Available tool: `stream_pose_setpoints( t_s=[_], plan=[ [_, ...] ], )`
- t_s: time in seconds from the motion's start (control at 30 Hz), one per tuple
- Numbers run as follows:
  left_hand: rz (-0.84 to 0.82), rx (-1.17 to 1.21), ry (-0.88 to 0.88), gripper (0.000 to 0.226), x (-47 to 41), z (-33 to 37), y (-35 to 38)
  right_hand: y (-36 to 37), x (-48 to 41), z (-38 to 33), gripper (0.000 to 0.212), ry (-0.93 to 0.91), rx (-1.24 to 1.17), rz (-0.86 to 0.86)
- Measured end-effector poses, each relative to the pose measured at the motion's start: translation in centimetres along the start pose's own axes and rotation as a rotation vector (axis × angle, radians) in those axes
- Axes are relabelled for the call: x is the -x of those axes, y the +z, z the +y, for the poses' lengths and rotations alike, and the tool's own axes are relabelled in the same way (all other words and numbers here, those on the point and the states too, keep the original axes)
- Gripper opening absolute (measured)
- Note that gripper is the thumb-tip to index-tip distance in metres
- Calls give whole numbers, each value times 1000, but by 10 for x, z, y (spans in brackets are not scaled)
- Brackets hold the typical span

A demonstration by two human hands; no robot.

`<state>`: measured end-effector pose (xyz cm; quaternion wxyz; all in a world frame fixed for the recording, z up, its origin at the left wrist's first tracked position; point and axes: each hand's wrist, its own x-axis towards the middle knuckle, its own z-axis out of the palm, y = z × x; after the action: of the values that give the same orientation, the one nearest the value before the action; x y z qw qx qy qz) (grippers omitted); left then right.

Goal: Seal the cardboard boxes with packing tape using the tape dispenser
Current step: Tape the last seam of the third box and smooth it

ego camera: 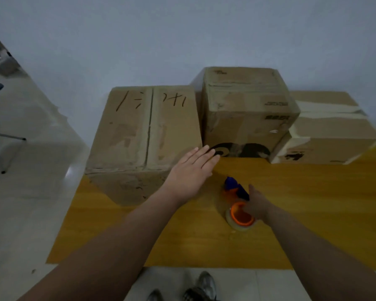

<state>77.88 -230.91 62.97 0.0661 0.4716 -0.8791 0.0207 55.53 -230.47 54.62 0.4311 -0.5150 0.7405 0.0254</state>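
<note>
Three cardboard boxes stand on a yellow wooden table. The left box has black marks on its lid and an untaped centre seam. The taller middle box sits behind, and a low right box carries pale tape strips. My left hand is stretched flat, fingers straight, over the near right corner of the left box. An orange and blue tape dispenser with a clear tape roll lies on the table. My right hand reaches onto it, fingers curled into the orange roll core.
A grey wall rises right behind the boxes. Pale tiled floor lies to the left with metal chair legs. My shoes show below the table's near edge.
</note>
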Motion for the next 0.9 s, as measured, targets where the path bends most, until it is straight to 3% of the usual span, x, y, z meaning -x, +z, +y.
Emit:
stream_pose_setpoints(
  t_s=[0.1,0.17,0.27,0.33,0.43,0.5,0.57,0.7,0.9],
  plan=[
    [80,104,-4,44,-2,5,-3,6,-11,10,81,-38,50,-40],
    [183,170,14,37,10,8,-2,14,-21,15,77,-59,126,61],
    [229,242,-1,30,35,10,10,25,-30,23,51,-81,116,143],
    [86,387,-208,29,48,16,8,28,-26,23,44,-130,47,121],
    [-164,760,-651,38,57,21,7,23,-4,18,41,-313,-97,113],
    [-193,1151,-938,49,58,19,2,16,16,10,46,-449,-206,152],
    [-234,1431,-1074,62,54,18,-9,11,37,1,51,-601,-307,194],
    [-332,1533,-998,72,45,18,-37,7,67,-21,76,-752,-214,265],
    [-251,1532,-896,42,61,0,-66,25,92,-49,82,-862,-143,374]
  ],
)
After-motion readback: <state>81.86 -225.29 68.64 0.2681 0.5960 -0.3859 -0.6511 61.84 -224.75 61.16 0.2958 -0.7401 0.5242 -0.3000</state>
